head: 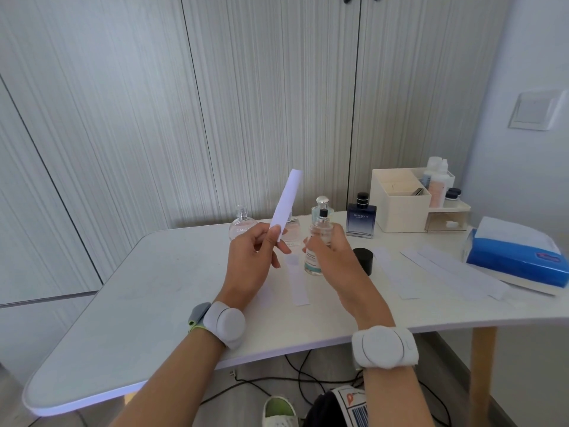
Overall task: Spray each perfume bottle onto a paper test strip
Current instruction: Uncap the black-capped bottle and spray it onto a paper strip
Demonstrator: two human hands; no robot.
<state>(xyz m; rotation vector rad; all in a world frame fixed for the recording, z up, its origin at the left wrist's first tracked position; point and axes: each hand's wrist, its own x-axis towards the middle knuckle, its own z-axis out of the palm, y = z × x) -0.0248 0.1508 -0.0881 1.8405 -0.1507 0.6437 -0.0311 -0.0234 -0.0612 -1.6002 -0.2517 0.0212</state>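
- Left hand [255, 257]: fingers pinched shut on lower end of paper strip [286, 204], raised upright, likely to catch mist clear of the table [154, 288].
- Right hand [332, 251]: wrapped closed around clear bottle [318, 241], nozzle up beside strip, apparently ready to press.
- Black cap [363, 258]: off, parked on table.
- 3 more bottles behind: round [241, 223], pink [291, 231], blue [361, 218].
- Spare strips [431, 269]: flat at right.

You see a matt paper strip [287, 202], a clear glossy glass bottle [317, 245], a smooth white counter [160, 291] and its wooden leg [482, 362].
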